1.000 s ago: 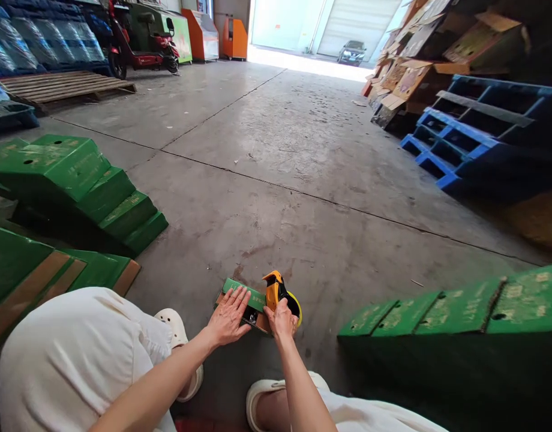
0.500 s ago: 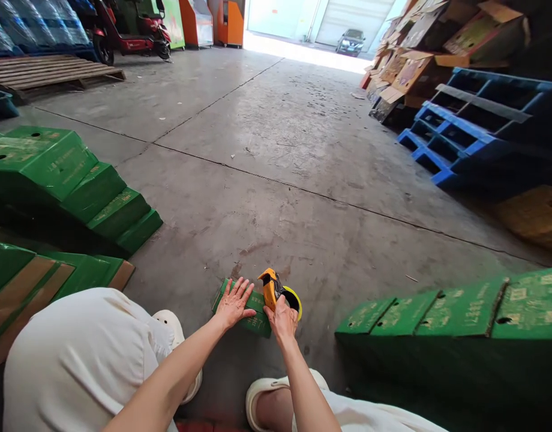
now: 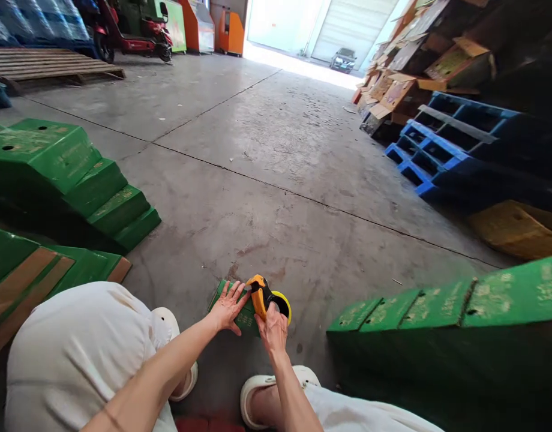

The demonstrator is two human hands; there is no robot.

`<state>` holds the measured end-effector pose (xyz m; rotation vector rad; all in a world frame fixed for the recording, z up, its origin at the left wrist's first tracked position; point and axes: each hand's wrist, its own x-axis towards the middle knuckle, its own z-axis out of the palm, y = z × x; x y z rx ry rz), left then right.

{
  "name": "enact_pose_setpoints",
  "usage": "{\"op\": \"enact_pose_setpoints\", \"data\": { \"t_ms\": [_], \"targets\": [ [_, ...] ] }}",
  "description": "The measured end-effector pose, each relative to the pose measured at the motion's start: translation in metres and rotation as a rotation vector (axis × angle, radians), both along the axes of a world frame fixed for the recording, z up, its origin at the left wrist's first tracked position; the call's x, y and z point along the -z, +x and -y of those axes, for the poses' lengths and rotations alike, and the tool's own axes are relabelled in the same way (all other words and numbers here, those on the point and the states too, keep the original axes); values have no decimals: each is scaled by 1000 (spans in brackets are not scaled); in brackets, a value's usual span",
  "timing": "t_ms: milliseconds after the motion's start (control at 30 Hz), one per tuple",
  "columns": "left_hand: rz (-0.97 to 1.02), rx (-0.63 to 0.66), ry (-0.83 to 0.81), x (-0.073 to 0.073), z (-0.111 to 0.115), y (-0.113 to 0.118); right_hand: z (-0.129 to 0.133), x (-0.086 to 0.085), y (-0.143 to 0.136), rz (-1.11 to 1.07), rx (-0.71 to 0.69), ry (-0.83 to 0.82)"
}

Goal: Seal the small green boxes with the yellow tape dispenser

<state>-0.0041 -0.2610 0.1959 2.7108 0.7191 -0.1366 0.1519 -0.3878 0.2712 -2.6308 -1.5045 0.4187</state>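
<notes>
A small green cardboard box (image 3: pixel 248 322) with printed lettering rests on the concrete floor between my feet. My left hand (image 3: pixel 228 307) lies on top of it with fingers spread. Wrapped around an orange and black tape dispenser (image 3: pixel 258 295) is my right hand (image 3: pixel 273 327). The dispenser carries a yellow-edged tape roll (image 3: pixel 284 305) and sits over the box's right part, its head close to my left fingertips. The dispenser and my hands hide much of the box top.
Stacked green boxes (image 3: pixel 55 156) stand on the left, and a row of green boxes (image 3: pixel 393 309) on the right. Further right are blue pallets (image 3: pixel 431 141) and piled cardboard boxes (image 3: pixel 402 96). A wooden pallet (image 3: pixel 46 63) and red scooter (image 3: pixel 132 39) stand far left.
My right hand has brought the tape dispenser left over the box, closer to my left hand. My left hand stays spread on the box. The view has shifted slightly.
</notes>
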Motion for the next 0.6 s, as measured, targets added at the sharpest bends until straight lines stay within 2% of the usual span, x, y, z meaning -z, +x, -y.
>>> {"op": "enact_pose_setpoints", "data": {
  "t_ms": [167,300,433,600],
  "targets": [
    [33,-35,68,15,4,3,-7,26,-1,130,-59,38],
    [70,-119,119,18,22,-7,-13,30,2,133,-38,45],
    [93,-165,80,11,34,-17,-12,23,2,96,-21,49],
    [121,-147,-143,-2,21,-22,-18,-5,13,-191,-30,141]
  ]
}}
